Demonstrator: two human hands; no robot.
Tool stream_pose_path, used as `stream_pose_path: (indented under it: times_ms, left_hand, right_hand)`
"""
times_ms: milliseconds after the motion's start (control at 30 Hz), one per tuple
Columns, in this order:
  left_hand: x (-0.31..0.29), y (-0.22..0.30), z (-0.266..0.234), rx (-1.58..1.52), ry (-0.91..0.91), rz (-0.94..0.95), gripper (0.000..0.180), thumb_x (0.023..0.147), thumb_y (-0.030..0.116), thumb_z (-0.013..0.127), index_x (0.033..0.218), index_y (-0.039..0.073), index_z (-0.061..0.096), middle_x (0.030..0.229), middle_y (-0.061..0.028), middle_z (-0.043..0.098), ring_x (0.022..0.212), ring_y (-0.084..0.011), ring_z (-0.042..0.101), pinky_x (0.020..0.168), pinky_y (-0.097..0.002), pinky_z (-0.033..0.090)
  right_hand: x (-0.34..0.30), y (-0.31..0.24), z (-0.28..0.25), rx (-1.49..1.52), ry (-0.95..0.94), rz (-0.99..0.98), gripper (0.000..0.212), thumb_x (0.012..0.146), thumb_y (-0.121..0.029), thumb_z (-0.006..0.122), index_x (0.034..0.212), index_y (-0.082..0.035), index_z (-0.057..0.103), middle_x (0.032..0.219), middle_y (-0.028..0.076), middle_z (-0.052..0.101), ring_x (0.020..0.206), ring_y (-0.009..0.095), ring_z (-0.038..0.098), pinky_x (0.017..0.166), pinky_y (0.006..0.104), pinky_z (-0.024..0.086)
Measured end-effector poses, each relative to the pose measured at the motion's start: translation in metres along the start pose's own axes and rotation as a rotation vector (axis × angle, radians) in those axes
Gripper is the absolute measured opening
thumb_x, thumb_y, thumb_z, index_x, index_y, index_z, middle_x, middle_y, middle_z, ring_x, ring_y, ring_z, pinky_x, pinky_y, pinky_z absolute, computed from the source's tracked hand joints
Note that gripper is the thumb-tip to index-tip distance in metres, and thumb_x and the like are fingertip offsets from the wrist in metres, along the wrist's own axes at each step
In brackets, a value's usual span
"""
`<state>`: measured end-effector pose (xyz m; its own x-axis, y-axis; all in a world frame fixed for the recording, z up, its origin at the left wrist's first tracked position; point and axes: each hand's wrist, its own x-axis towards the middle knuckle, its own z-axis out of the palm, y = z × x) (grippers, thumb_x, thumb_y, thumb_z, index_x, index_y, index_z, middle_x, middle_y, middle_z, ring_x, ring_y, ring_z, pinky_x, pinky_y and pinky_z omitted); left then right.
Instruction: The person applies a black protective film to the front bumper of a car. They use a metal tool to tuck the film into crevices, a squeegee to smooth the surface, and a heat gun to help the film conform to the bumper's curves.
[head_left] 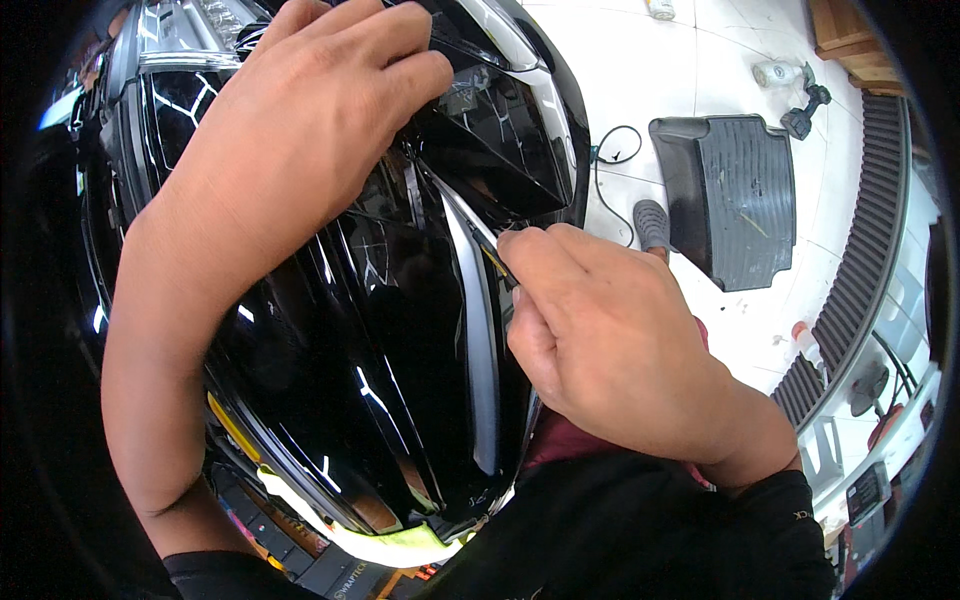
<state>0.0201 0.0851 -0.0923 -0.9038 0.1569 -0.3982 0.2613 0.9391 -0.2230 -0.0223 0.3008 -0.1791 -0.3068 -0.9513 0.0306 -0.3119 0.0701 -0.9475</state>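
Note:
A glossy black car body panel (pixel 310 340) fills the left and middle of the head view. My right hand (pixel 615 335) is closed around a slim silver-and-black cutter knife (pixel 478 224) with a yellow mark, its thin end pointing up and left into a seam. Just below the knife runs a long pale grey strip (pixel 482 370) set in the panel. My left hand (pixel 310 130) arches over the upper part of the car with curled fingers. Its thumb and fingertips are mostly hidden, so I cannot see what they grip. Between the hands lies a black, sharp-cornered glossy section (pixel 500 165).
Right of the car, a black floor mat (pixel 745 200) lies on white tiles beside a shoe (pixel 652 225) and a thin cable (pixel 600 185). Farther off stand a bottle (pixel 778 74) and a dark ridged strip (pixel 860 240). Yellow-green material (pixel 400 548) edges the car's near end.

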Motion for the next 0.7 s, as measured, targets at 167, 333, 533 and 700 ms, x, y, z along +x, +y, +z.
stream_pose_path:
  times_ms: [167, 333, 533, 700]
  left_hand:
    - [0.001, -0.012, 0.008, 0.015, 0.028, 0.024, 0.016, 0.087, 0.002, 0.060, 0.102, 0.006, 0.059, 0.104, -0.0089, 0.057, 0.101, -0.0276, 0.058, 0.091, -0.0402, 0.043]
    - [0.008, -0.019, -0.013, -0.128, -0.094, 0.039, 0.003, 0.090, 0.006, 0.058, 0.093, 0.004, 0.058, 0.091, -0.0090, 0.057, 0.093, -0.0256, 0.058, 0.086, -0.0401, 0.044]
    - [-0.005, -0.033, 0.004, -0.289, -0.017, 0.058, 0.003, 0.089, 0.005, 0.060, 0.093, 0.005, 0.059, 0.087, -0.0082, 0.056, 0.089, -0.0239, 0.058, 0.081, -0.0396, 0.042]
    - [-0.003, -0.010, -0.007, -0.197, -0.032, 0.003, 0.002, 0.089, 0.006, 0.060, 0.091, 0.006, 0.060, 0.086, -0.0063, 0.055, 0.086, -0.0212, 0.057, 0.083, -0.0398, 0.041]
  right_hand:
    - [0.002, -0.005, -0.001, -0.013, -0.011, 0.051, 0.022, 0.080, 0.002, 0.061, 0.101, 0.003, 0.060, 0.079, 0.018, 0.059, 0.069, 0.037, 0.061, 0.060, 0.0437, 0.048]
    - [0.001, -0.009, 0.003, -0.037, 0.034, 0.045, 0.025, 0.078, 0.004, 0.062, 0.103, 0.005, 0.061, 0.080, 0.019, 0.060, 0.069, 0.038, 0.061, 0.061, 0.0424, 0.048]
    - [0.000, -0.013, 0.007, -0.046, 0.006, 0.051, 0.025, 0.079, 0.004, 0.062, 0.104, 0.005, 0.061, 0.081, 0.020, 0.060, 0.070, 0.038, 0.062, 0.063, 0.0425, 0.049]
    - [-0.002, -0.013, 0.007, -0.052, 0.031, 0.097, 0.025, 0.080, 0.004, 0.061, 0.105, 0.005, 0.061, 0.083, 0.020, 0.062, 0.073, 0.038, 0.064, 0.065, 0.0412, 0.050]
